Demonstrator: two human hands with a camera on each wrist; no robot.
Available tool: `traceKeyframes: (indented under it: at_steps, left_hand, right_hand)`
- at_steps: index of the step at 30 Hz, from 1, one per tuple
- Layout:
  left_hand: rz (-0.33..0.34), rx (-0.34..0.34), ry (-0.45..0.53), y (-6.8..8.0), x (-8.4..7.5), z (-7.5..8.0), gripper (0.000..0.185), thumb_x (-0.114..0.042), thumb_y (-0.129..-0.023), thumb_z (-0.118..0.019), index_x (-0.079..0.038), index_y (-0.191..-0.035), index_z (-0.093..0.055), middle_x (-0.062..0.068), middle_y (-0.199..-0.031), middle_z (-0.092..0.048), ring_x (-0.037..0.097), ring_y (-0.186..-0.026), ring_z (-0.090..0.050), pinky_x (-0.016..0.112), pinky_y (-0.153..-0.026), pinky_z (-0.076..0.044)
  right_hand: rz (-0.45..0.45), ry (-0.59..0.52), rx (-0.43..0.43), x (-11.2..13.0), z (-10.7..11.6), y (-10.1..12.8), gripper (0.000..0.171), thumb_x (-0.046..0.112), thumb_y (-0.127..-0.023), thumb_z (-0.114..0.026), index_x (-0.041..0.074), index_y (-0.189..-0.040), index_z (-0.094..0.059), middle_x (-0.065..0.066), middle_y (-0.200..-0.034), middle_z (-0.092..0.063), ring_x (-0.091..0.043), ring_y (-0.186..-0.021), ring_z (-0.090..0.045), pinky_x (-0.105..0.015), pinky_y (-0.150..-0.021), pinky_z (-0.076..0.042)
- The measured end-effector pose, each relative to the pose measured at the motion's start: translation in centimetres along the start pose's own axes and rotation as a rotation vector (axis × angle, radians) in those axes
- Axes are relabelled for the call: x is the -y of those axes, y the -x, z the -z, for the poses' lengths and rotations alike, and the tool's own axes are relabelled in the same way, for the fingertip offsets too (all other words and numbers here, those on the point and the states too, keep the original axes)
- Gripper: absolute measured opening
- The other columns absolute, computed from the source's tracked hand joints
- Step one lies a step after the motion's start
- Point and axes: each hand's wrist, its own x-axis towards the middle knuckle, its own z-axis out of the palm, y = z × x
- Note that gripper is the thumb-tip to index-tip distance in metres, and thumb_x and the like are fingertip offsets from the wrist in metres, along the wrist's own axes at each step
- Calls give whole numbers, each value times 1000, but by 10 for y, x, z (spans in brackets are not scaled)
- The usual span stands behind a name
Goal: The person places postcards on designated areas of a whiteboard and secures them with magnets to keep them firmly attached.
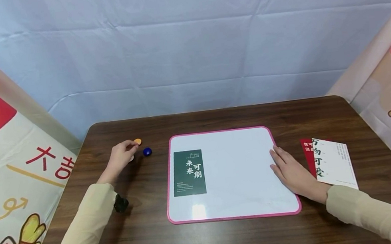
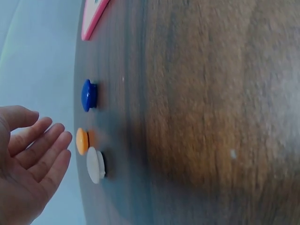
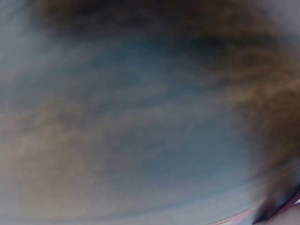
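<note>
My left hand (image 1: 120, 158) hovers over the table's left side, fingers loosely extended and holding nothing. Below and beside it stand three round magnets: an orange one (image 2: 82, 141), a white one (image 2: 95, 165) and a blue one (image 2: 89, 95). In the left wrist view, a gap separates the fingertips from the orange magnet. The head view shows the white magnet partly hidden by the hand. My right hand (image 1: 293, 173) rests flat on the right edge of a pink-framed whiteboard (image 1: 240, 169). A dark green card (image 1: 188, 173) lies on the board's left part.
A white card (image 1: 335, 162) overlaps a red card (image 1: 308, 153) to the right of the board. The brown wooden table (image 1: 144, 240) ends at a pale blue cloth backdrop (image 1: 188, 54). The right wrist view is mostly blurred.
</note>
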Motion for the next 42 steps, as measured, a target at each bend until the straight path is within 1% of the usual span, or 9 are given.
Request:
traceKeyframes:
  at_steps: [4,8,11,17,27,35,42]
  left_hand:
    - [13,-27,-11,-1,6,1,25,-16,-93,-50,1,-108,-61,20,-109,-61,33,-100,-55,45,-82,-45]
    - [21,-39,-29,-1,12,3,24,-15,-92,-52,2,-106,-62,22,-108,-61,34,-99,-55,45,-82,-44]
    - [31,-18,-45,0,15,5,25,-14,-91,-53,3,-106,-62,23,-107,-60,34,-97,-56,44,-79,-45]
    - [53,42,-61,2,21,7,25,-14,-91,-55,4,-107,-60,22,-105,-61,31,-90,-58,38,-70,-49]
    - [117,108,-105,3,27,7,29,-13,-88,-58,6,-111,-56,24,-106,-58,33,-92,-57,41,-74,-48]
    - [136,109,-109,0,29,7,31,-13,-88,-60,6,-111,-57,24,-105,-58,33,-90,-57,41,-74,-48]
    - [154,103,-98,-2,26,7,24,-12,-86,-62,4,-103,-61,19,-97,-60,29,-84,-56,36,-69,-47]
  right_hand:
    - [-1,-2,-1,0,0,0,65,38,-95,-44,1,-143,-23,-21,-147,-21,-38,-132,-22,-53,-101,-28]
    - [0,-4,-3,-1,0,0,65,39,-95,-43,1,-143,-22,-21,-146,-21,-38,-131,-23,-54,-101,-28]
    - [4,-1,-10,-1,-1,0,64,38,-95,-44,0,-143,-23,-21,-146,-22,-38,-131,-23,-54,-100,-29]
    - [5,0,-13,-1,0,0,64,37,-95,-44,0,-143,-23,-22,-146,-22,-38,-131,-23,-53,-101,-28]
    - [-2,-7,-5,1,1,1,64,38,-95,-43,0,-143,-22,-21,-147,-21,-38,-132,-22,-54,-101,-28]
    - [-7,-9,-4,0,0,1,65,39,-95,-43,1,-143,-22,-21,-147,-20,-38,-132,-22,-54,-101,-27]
    - [-11,-8,0,1,0,0,65,39,-95,-43,1,-143,-22,-21,-147,-20,-38,-132,-22,-54,-101,-27]
